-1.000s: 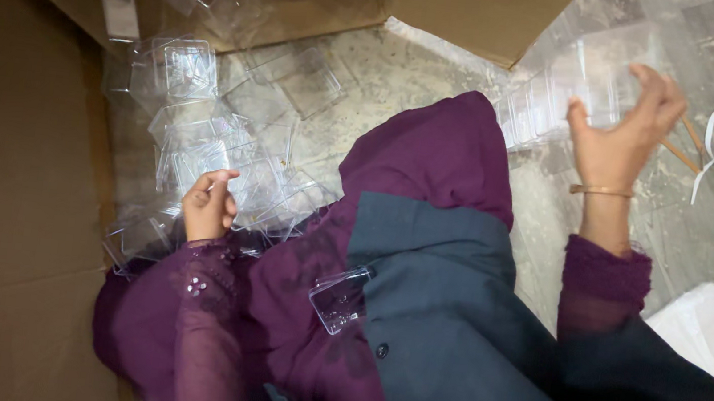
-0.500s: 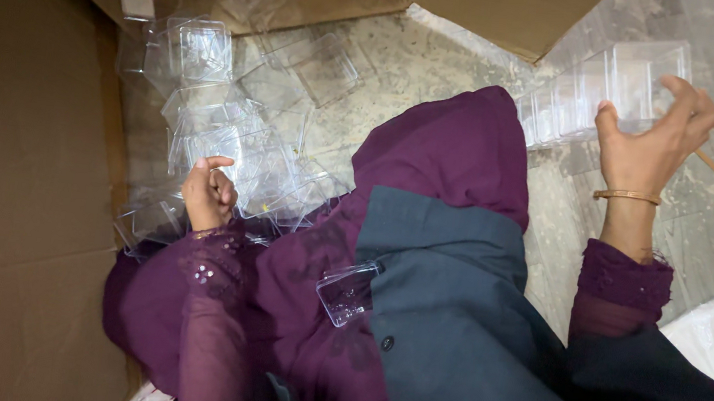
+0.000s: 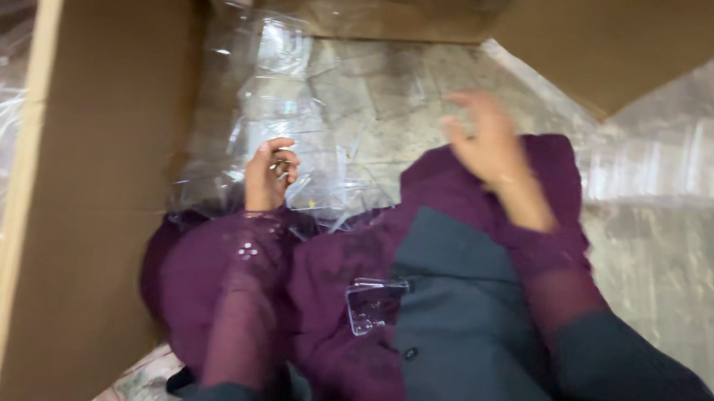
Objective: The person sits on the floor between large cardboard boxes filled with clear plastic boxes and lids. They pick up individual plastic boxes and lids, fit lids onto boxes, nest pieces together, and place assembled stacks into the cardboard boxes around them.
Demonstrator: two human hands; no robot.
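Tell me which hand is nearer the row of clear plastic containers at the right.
Right. The right hand hovers open just left of the row of clear plastic containers; the left hand sits farther left, among loose clear containers.

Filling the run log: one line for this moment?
left hand: on clear trays | right hand: empty, mid-air | row of trays: on floor

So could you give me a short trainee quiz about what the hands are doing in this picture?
1. True or false: the right hand is holding a stack of clear containers.
2. Which hand rests against the clear plastic trays? A) left hand B) right hand C) neither
3. Fill in: a small clear plastic piece lies on the person's ____ lap cloth.

Key:
1. False; it is open, blurred, in the air above the lap.
2. A
3. purple
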